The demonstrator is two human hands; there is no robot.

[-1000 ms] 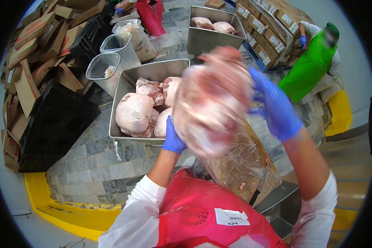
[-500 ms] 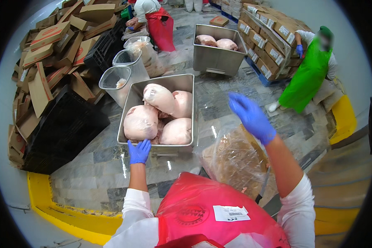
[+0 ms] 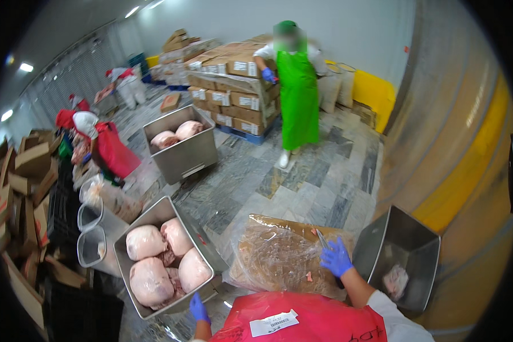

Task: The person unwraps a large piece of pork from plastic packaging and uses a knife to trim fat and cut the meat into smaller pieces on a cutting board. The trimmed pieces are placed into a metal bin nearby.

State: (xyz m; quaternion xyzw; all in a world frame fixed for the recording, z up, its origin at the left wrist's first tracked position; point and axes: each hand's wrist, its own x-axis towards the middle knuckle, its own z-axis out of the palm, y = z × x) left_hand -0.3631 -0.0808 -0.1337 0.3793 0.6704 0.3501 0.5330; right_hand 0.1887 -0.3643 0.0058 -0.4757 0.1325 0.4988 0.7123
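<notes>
My right hand (image 3: 336, 257) is over a knife (image 3: 322, 239) on the plastic-covered cardboard (image 3: 273, 256). Its gloved fingers look spread; the blade shows beyond them and a dark handle end shows below, and no closed grip on it is visible. At the near corner of a metal bin (image 3: 214, 268), my left hand (image 3: 199, 308) has its fingers stretched out and holds nothing. Whether it touches the rim is unclear. Several large, pale pieces of meat (image 3: 152, 282) in clear wrap fill that bin. Small meat scraps (image 3: 309, 276) lie on the plastic.
To the right stands another metal bin (image 3: 407, 251) with a small wrapped bundle inside. Further off are a third bin (image 3: 185, 151) of meat, stacked cartons (image 3: 239, 100) on a pallet, and a person in a green apron (image 3: 299, 97). Clear tubs (image 3: 91, 248) and cardboard boxes (image 3: 34, 159) stand left.
The view has turned to the right. My right hand has come down from the air to the knife. My left hand has shifted from the bin's near rim toward its near corner.
</notes>
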